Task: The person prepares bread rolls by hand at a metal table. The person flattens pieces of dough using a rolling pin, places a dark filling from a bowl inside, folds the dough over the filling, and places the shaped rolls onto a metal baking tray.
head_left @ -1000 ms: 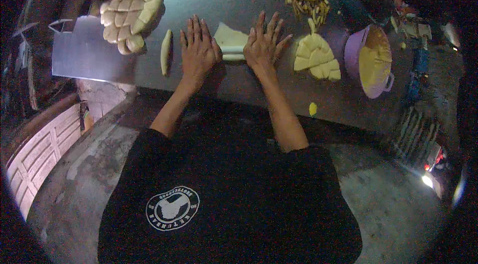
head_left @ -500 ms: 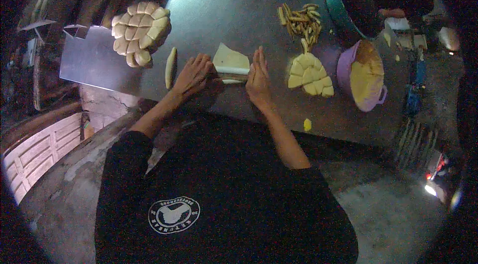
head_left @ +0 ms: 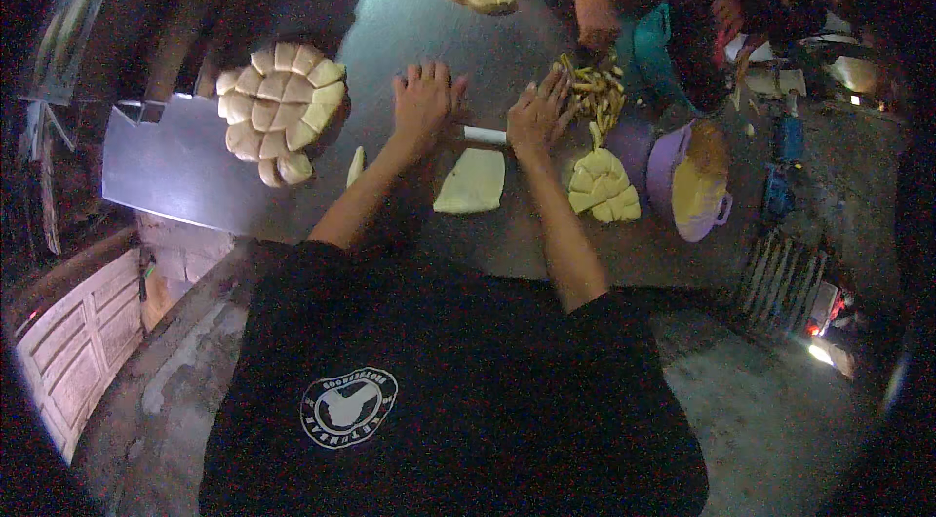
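Your left hand and right hand sit at either end of the white rod, fingers extended, not clamped. The dough sheet lies just near of it. Uneven palm pressure could skew the rod, thinning one edge; your right hand, beside the strip pile, could scatter it.

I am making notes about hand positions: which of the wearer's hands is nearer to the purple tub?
Right. The right hand is left of the purple tub, at the right end of the white roller; the left hand is farther left, at its other end.
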`<state>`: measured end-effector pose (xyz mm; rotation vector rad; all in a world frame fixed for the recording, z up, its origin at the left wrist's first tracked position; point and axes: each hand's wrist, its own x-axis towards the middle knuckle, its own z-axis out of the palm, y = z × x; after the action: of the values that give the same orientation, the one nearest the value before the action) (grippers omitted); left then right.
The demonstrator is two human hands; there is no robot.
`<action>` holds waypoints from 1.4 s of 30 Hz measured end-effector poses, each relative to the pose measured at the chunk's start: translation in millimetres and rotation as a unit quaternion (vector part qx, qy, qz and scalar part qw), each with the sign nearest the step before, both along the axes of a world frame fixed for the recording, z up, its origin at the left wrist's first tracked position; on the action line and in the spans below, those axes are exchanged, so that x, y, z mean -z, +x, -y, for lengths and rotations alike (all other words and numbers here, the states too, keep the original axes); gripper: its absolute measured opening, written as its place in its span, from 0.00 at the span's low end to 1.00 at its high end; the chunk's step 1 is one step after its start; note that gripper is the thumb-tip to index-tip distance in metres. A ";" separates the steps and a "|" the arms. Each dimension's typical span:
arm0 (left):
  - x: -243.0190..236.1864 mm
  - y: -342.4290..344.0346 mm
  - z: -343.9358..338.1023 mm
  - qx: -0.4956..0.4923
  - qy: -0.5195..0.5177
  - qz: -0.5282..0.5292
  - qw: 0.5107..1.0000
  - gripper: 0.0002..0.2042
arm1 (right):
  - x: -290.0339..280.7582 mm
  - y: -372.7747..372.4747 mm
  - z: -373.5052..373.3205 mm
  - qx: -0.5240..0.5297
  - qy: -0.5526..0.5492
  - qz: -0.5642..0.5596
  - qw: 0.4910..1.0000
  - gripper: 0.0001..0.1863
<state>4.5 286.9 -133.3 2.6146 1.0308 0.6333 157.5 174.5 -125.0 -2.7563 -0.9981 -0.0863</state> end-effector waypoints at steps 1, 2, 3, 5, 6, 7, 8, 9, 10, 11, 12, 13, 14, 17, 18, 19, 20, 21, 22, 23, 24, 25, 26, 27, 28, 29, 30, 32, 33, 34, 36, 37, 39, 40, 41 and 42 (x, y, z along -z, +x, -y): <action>1.9 -8.0 4.3 0.043 -0.002 0.025 0.999 0.14 | -9.1 -1.7 -7.0 0.020 0.037 -0.022 0.999 0.33; 5.4 -11.2 4.2 0.086 -0.005 0.048 0.995 0.13 | -17.4 -0.5 -12.8 0.039 0.072 -0.045 0.996 0.32; 12.5 -11.6 4.6 0.100 0.015 0.055 0.993 0.13 | -15.6 5.9 -15.8 0.012 0.081 -0.029 0.996 0.32; 25.1 -16.6 11.9 0.134 0.047 0.065 0.988 0.13 | -2.7 18.7 -13.9 -0.034 0.092 0.000 0.995 0.32; 26.7 -23.6 11.3 0.136 0.051 0.046 0.988 0.13 | -1.2 15.9 -10.2 -0.066 0.086 -0.036 0.993 0.31; 25.5 -33.2 18.5 0.139 0.053 0.029 0.988 0.13 | 2.1 6.7 5.3 -0.095 0.067 -0.046 0.992 0.31; 23.8 -42.9 28.2 0.142 0.055 0.012 0.988 0.13 | 8.6 -9.6 27.2 -0.123 0.047 -0.057 0.990 0.31; 20.8 -52.5 42.7 0.122 0.043 -0.001 0.992 0.13 | 9.1 -20.4 43.9 -0.150 0.026 -0.063 0.986 0.32; 18.3 -61.7 56.5 0.105 0.037 -0.015 0.994 0.13 | 5.8 -27.3 51.2 -0.142 0.042 -0.064 0.987 0.32; 16.8 -64.0 62.5 0.091 0.027 -0.030 0.995 0.14 | 1.3 -37.6 58.6 -0.130 0.054 -0.066 0.988 0.33; 15.9 -54.9 56.9 0.045 0.053 -0.039 0.997 0.16 | -2.2 -46.2 62.3 -0.109 0.066 -0.072 0.989 0.33; 16.7 -39.8 48.6 0.001 0.077 -0.045 0.996 0.19 | -7.4 -38.2 47.2 -0.081 0.058 -0.033 0.994 0.33; 21.4 -35.8 49.8 -0.042 0.097 -0.063 0.992 0.23 | -9.9 -28.9 28.2 -0.053 0.043 -0.007 0.998 0.32; 23.1 -38.0 43.6 0.006 0.114 -0.038 0.993 0.31 | -6.9 -54.1 54.1 -0.009 0.010 0.041 0.999 0.32; 27.9 -51.4 51.1 0.014 0.094 -0.077 0.992 0.32 | -7.2 -57.8 54.8 -0.006 0.019 0.061 0.998 0.32; 20.7 -55.5 60.2 0.019 0.091 -0.083 0.992 0.31 | -12.0 -64.4 63.8 -0.001 0.017 0.040 0.999 0.32; 8.1 -64.6 72.8 0.029 0.083 -0.101 0.991 0.30 | -15.3 -80.9 80.3 0.005 0.012 0.009 1.000 0.32; -2.5 -71.7 86.5 0.036 0.072 -0.117 0.990 0.30 | -16.1 -93.0 95.7 0.009 0.003 -0.021 1.000 0.31; -14.2 -77.9 96.7 0.046 0.011 -0.099 0.994 0.29 | -16.9 -99.7 104.7 0.002 0.024 -0.044 0.999 0.31; -12.8 -84.2 109.1 0.047 0.010 -0.134 0.990 0.29 | -19.1 -106.1 115.7 0.000 0.020 -0.053 0.998 0.31; -14.3 -88.9 113.6 0.047 0.017 -0.170 0.984 0.28 | -23.9 -110.8 120.8 -0.003 0.025 -0.062 0.998 0.31; -14.8 -95.4 117.1 0.045 0.026 -0.204 0.977 0.28 | -26.1 -115.9 126.8 -0.006 0.030 -0.070 0.997 0.32; -3.6 -106.4 121.2 0.056 0.041 -0.216 0.974 0.28 | -25.4 -121.7 133.8 -0.010 0.018 -0.066 0.998 0.31; 0.6 -113.4 123.8 0.067 0.047 -0.226 0.971 0.28 | -25.5 -123.3 138.4 -0.011 0.011 -0.058 0.998 0.31; 0.4 -116.4 126.9 0.074 0.054 -0.230 0.969 0.29 | -25.8 -121.2 140.1 -0.015 0.005 -0.043 0.999 0.31; -0.4 -120.9 129.0 0.081 0.060 -0.233 0.967 0.29 | -25.4 -120.0 141.5 -0.019 0.033 -0.046 0.998 0.31; -6.6 -122.4 130.3 0.104 0.087 -0.219 0.966 0.29 | -22.8 -119.8 143.1 -0.017 0.062 -0.046 0.997 0.30; -5.1 -133.3 125.1 0.151 0.109 -0.205 0.961 0.28 | -18.7 -122.3 146.1 -0.044 0.119 -0.067 0.990 0.29; 4.1 -141.6 120.4 0.170 0.117 -0.198 0.958 0.28 | -15.7 -125.0 147.9 -0.073 0.144 -0.086 0.983 0.29; 28.1 -159.9 111.4 0.201 0.130 -0.170 0.956 0.28 | -15.8 -125.0 146.4 -0.105 0.172 -0.104 0.974 0.28; 88.3 -187.6 84.5 0.263 0.133 -0.115 0.948 0.27 | -23.9 -114.1 139.7 -0.119 0.186 -0.195 0.956 0.28; 88.9 -184.0 72.1 0.283 0.103 -0.138 0.943 0.27 | -27.1 -111.8 137.8 -0.127 0.189 -0.241 0.944 0.28; 93.6 -168.4 49.1 0.319 0.035 -0.188 0.928 0.27 | 2.1 -101.0 126.3 -0.140 0.193 -0.176 0.955 0.29; 79.5 -147.1 54.8 0.279 0.007 -0.156 0.947 0.27 | 16.4 -97.8 123.5 -0.146 0.185 -0.150 0.960 0.29; 62.7 -122.9 58.5 0.230 -0.024 -0.127 0.965 0.27 | 15.4 -92.4 117.9 -0.135 0.144 -0.123 0.973 0.29; 66.4 -112.5 51.9 0.220 0.038 -0.139 0.965 0.26 | 5.3 -79.7 106.6 -0.133 0.109 -0.093 0.981 0.30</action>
<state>-108.0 235.0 -199.7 2.9186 0.4581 0.2080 77.9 67.9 -130.2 -2.3635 -1.2130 0.0978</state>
